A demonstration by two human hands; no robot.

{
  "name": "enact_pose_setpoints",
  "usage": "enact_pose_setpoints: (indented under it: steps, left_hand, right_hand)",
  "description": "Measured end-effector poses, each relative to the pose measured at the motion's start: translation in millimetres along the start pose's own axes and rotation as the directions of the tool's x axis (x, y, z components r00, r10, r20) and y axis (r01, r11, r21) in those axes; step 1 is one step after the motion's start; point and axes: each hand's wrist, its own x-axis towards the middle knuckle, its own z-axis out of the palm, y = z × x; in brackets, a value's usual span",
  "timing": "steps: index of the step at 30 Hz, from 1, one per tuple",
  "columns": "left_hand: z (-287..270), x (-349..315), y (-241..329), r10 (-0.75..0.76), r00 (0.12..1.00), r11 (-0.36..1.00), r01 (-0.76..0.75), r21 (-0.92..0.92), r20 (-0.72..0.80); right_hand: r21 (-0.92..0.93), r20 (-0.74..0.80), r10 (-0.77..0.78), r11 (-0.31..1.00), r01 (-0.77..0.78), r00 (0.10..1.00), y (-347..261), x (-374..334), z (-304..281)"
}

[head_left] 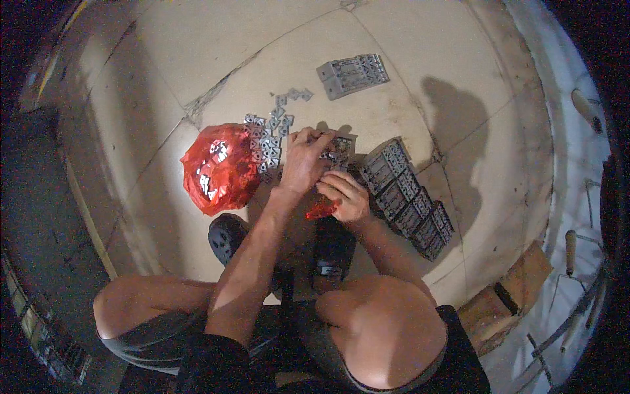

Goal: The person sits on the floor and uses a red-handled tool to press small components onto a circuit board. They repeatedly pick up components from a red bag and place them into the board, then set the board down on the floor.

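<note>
A grey metal block with slots and small fittings [340, 149] lies on the floor between my feet and the far tiles. My left hand [306, 157] is closed over its left side, fingers bent onto its top. At the block's near edge is my right hand [347, 197], its fingers curled together; whatever they pinch is hidden. Crumpled red plastic [319, 210] sits just under the right hand. Left of the left hand, small grey metal plates with holes [266, 146] lie in rows, with several loose ones beyond. A red plastic bag [231, 177] holds more such plates.
Similar metal blocks stand in a slanting row [408, 200] right of my right hand. Another group of blocks [354, 76] lies farther off. A dark shoe [228, 236] is near the red bag. Brown cardboard [505, 299] rests at the lower right, beside a pale wall.
</note>
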Motion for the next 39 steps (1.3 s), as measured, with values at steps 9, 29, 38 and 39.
enact_pose_setpoints:
  steps: [9,29,38,39]
  left_hand:
    - [-2,10,4,-0.023,0.997,0.992,0.014,-0.125,-0.071]
    - [-16,52,-3,-0.053,0.98,0.957,0.104,-0.27,0.19]
    - [-10,41,-16,-0.075,0.987,0.9,0.13,-0.416,0.144]
    - [-6,41,-19,-0.096,0.985,0.867,0.154,-0.474,0.143]
  right_hand:
    - [0.105,-0.139,0.462,0.887,-0.45,0.876,-1,31,-26]
    - [0.045,-0.09,0.528,0.849,-0.526,0.844,33,73,-32]
    - [-0.007,-0.033,0.537,0.843,-0.537,0.843,29,79,-32]
    - [-0.011,-0.059,0.532,0.846,-0.533,0.845,30,78,-31]
